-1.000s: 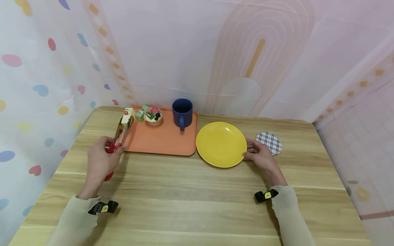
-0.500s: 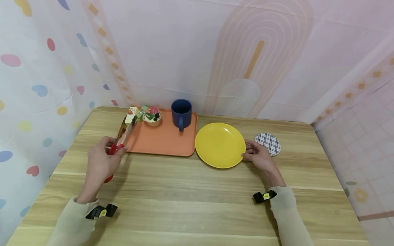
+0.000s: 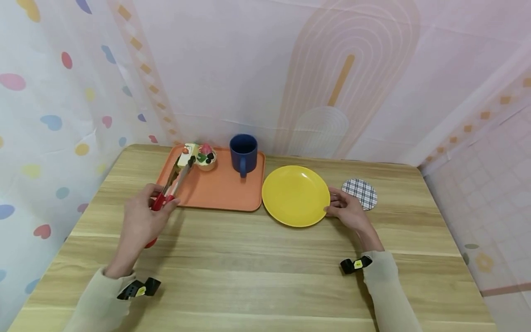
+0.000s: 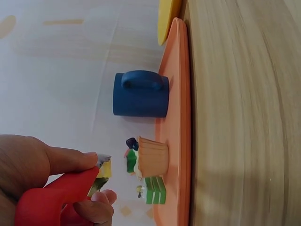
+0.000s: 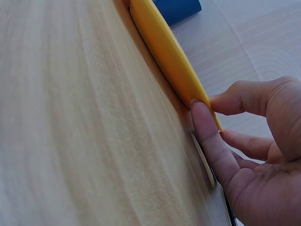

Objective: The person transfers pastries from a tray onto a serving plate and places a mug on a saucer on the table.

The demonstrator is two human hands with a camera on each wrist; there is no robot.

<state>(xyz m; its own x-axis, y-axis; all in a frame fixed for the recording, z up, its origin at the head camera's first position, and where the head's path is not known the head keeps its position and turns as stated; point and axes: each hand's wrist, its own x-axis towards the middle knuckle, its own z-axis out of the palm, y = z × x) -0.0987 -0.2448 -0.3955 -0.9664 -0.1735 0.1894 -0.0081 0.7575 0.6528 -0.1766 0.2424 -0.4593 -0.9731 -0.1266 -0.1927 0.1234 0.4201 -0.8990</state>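
My left hand (image 3: 143, 221) grips red-handled tongs (image 3: 159, 201), whose metal tips pinch a pale cake slice (image 3: 187, 154) with an orange topping. The slice is held over the back left of an orange tray (image 3: 220, 191), beside a fruit tart (image 3: 206, 160). A green layered cake piece (image 4: 155, 190) stands by the tart in the left wrist view; in the head view the slice mostly covers it. At the right, my right hand (image 3: 350, 213) holds the rim of a yellow plate (image 3: 296, 196) between thumb and fingers. The plate lies on the table, right of the tray.
A dark blue mug (image 3: 244, 154) stands at the tray's back right, handle toward me. Beyond my right hand lies a round checked coaster (image 3: 361, 191), partly hidden by the hand. A patterned cloth (image 3: 249, 69) hangs behind the wooden table (image 3: 265, 276).
The tongs and cake slice have moved right, from the tray's left edge to over its back left, beside the tart. My right hand stays on the plate.
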